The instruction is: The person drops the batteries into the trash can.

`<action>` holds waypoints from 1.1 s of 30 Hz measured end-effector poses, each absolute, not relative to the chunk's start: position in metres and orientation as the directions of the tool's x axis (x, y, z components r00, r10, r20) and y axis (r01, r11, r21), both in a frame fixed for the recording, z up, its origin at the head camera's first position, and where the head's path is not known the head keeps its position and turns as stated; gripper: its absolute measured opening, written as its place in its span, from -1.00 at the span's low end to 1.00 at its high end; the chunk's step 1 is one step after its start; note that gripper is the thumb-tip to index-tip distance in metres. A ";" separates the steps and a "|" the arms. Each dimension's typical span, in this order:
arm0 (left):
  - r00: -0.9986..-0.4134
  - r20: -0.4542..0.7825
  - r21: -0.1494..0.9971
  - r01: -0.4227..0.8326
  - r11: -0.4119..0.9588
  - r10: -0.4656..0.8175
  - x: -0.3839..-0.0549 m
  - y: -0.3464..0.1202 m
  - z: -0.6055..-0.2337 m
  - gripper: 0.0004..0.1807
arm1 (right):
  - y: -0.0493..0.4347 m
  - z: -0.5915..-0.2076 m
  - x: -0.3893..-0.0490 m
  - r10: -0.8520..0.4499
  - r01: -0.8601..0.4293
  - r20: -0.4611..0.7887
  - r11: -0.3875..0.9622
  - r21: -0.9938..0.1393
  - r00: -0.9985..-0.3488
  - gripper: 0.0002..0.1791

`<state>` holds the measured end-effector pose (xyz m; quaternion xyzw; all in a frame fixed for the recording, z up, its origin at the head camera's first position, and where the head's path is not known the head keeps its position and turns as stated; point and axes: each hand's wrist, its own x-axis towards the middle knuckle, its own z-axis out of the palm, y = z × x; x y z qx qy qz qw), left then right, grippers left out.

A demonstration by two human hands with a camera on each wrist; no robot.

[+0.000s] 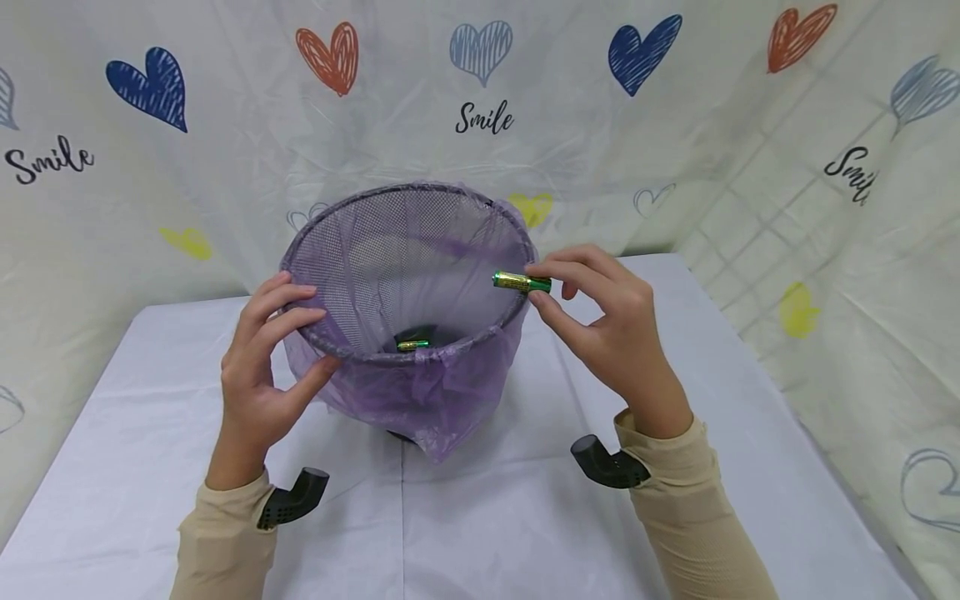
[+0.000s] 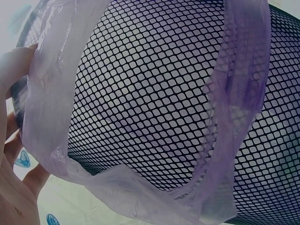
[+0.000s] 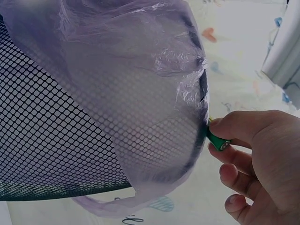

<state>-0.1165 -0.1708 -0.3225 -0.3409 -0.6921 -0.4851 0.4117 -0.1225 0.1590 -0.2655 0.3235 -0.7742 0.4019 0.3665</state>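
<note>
A black mesh wastebasket [image 1: 412, 187] stands tilted, its mouth facing the head camera and a thin purple plastic bag [image 1: 465, 392] lining it and folded over the rim. My left hand [image 1: 258, 367] holds the rim at its left side, fingers over the edge and thumb at the front. Between thumb and fingertips, my right hand [image 1: 611, 312] pinches a green and gold battery [image 1: 513, 282] at the basket's right rim, one end pointing in over the opening. A second green and gold battery [image 1: 412, 344] lies down inside the basket, partly hidden by the front rim.
A white cloth-covered table [image 1: 480, 525] lies under the basket. Behind and to the right hangs a pale curtain [image 1: 405, 125] printed with hearts and "Smile". A black curved device [image 1: 296, 498] sits on the left wrist, and a similar device [image 1: 607, 462] on the right.
</note>
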 end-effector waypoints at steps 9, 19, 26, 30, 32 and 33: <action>-0.439 0.896 0.401 0.864 0.306 0.065 -0.108 -0.163 -0.311 -0.44 | 0.156 -0.263 -0.123 -0.202 -0.804 0.831 0.446 -0.393 -0.518 -0.75; -0.432 0.900 0.395 0.866 0.307 0.061 -0.110 -0.163 -0.313 -0.44 | 0.154 -0.262 -0.125 -0.210 -0.814 0.832 0.427 -0.394 -0.513 -0.73; -0.427 0.902 0.392 0.870 0.298 0.060 -0.110 -0.161 -0.312 -0.44 | 0.154 -0.262 -0.126 -0.198 -0.817 0.840 0.425 -0.391 -0.505 -0.76; -0.434 0.899 0.397 0.866 0.306 0.062 -0.111 -0.162 -0.313 -0.44 | 0.157 -0.264 -0.126 -0.199 -0.809 0.833 0.433 -0.397 -0.516 -0.77; -0.436 0.898 0.397 0.863 0.313 0.063 -0.112 -0.163 -0.315 -0.44 | 0.160 -0.265 -0.126 -0.209 -0.806 0.828 0.443 -0.394 -0.520 -0.78; -0.436 0.898 0.397 0.862 0.315 0.063 -0.113 -0.164 -0.315 -0.44 | 0.161 -0.266 -0.126 -0.215 -0.804 0.825 0.448 -0.392 -0.522 -0.79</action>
